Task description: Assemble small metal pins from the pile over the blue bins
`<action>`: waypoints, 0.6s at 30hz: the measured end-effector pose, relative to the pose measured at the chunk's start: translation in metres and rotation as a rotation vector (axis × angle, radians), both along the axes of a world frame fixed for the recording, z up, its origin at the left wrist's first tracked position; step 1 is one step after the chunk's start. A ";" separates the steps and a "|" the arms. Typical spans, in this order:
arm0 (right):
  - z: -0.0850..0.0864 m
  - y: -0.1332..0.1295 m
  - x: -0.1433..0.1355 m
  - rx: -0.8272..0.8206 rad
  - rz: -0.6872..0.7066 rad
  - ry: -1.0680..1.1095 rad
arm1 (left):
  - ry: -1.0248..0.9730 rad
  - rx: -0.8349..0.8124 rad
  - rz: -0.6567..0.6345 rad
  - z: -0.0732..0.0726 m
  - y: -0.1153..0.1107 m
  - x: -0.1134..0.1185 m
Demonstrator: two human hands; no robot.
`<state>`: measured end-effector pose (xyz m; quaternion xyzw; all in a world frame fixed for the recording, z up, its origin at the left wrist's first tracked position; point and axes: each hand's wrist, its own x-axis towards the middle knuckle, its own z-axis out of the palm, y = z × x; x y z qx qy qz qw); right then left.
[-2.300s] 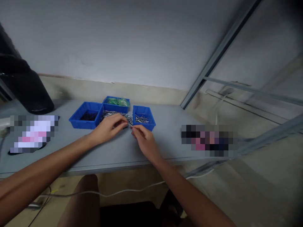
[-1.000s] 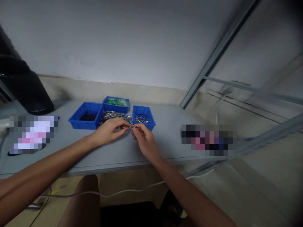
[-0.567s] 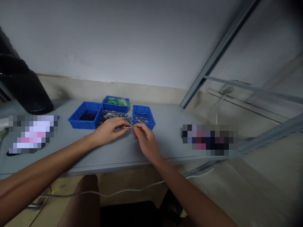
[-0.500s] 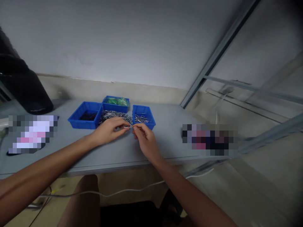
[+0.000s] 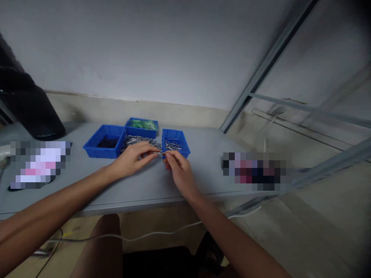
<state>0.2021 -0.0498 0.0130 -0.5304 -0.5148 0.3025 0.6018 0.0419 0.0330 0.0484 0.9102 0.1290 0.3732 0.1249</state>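
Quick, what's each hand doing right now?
Left hand: closed, pinching a thin metal piece.
Right hand: closed, pinching at the same piece's right end.

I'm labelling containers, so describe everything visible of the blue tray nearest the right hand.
The blue tray is a rectangular, open-topped box that looks like plastic. It stands upright on the grey table, just right of a pile of silvery rods, and holds a scattering of similar thin pieces. The right hand covers part of its near side; whether they touch is unclear.

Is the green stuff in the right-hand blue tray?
No, the green stuff lies in the back blue tray.
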 end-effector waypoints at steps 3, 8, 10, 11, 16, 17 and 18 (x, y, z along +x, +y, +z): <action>0.000 0.000 0.000 0.009 -0.001 -0.003 | -0.019 0.022 0.026 0.001 0.001 0.000; 0.001 -0.002 0.000 -0.014 -0.009 -0.014 | -0.042 0.032 0.094 0.001 0.003 0.000; 0.001 -0.002 0.000 -0.015 -0.011 -0.018 | -0.058 0.030 0.086 0.000 0.004 0.000; 0.001 -0.002 0.001 -0.011 -0.009 -0.020 | -0.067 0.025 0.078 0.000 0.004 0.000; 0.001 -0.003 0.000 0.034 0.019 0.003 | -0.111 0.024 -0.020 0.000 0.002 -0.001; 0.002 -0.003 0.000 0.043 0.026 0.011 | -0.119 0.023 -0.030 0.001 0.002 -0.001; 0.002 -0.003 0.000 0.049 0.032 0.018 | -0.125 0.020 -0.033 0.000 0.001 -0.002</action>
